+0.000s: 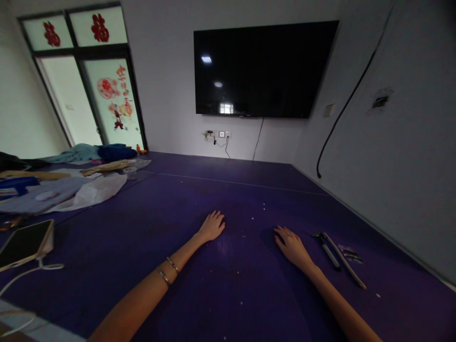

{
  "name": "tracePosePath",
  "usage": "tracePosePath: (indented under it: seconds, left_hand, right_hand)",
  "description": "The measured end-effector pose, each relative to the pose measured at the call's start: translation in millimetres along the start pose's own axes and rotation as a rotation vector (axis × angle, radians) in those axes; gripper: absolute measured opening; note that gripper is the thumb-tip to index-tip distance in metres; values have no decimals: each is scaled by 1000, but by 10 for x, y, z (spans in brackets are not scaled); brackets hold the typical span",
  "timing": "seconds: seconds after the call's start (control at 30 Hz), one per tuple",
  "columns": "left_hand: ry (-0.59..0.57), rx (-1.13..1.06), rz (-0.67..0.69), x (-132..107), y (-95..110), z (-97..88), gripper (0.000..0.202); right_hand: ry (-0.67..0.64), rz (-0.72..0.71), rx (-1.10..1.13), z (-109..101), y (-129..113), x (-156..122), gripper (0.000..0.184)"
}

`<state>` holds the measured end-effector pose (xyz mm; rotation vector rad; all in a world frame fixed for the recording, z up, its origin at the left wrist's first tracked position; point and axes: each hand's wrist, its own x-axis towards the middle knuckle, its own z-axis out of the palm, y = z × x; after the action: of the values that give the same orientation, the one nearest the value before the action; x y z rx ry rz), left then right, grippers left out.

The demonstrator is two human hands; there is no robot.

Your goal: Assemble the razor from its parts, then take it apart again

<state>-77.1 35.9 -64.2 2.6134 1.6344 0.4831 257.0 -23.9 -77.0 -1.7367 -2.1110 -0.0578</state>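
Note:
Both my hands rest palm down on a dark purple mat (228,199). My left hand (211,226) lies flat with fingers stretched forward and holds nothing; two thin bracelets (168,269) circle its wrist. My right hand (292,246) also lies flat and open, fingers pointing left and forward. Just right of it lies a long thin metal tool (338,256) with a dark handle, apart from the hand. Small dark scraps (351,254) lie beside the tool.
A tablet (23,243) with a white cable sits at the left edge. Cloths, plastic sheeting and wooden strips (71,185) are piled at the far left. A black TV (263,69) hangs on the wall ahead. The right wall (392,180) runs close alongside.

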Motion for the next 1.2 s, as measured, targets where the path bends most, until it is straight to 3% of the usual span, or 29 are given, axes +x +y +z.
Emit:
tracePosePath:
  seconds: [0.9,1.07,1.2]
  left_hand:
    - [12,4,10,27,-56,29,48]
    - [27,9,20,51,-82,49,48]
    - [4,5,13,55,-72,21,49]
  right_hand:
    - [5,2,50,-65,-39,-3,43]
    - [113,-52,203,-139,117,49,41]
    - [295,140,219,-418,414,39,37]
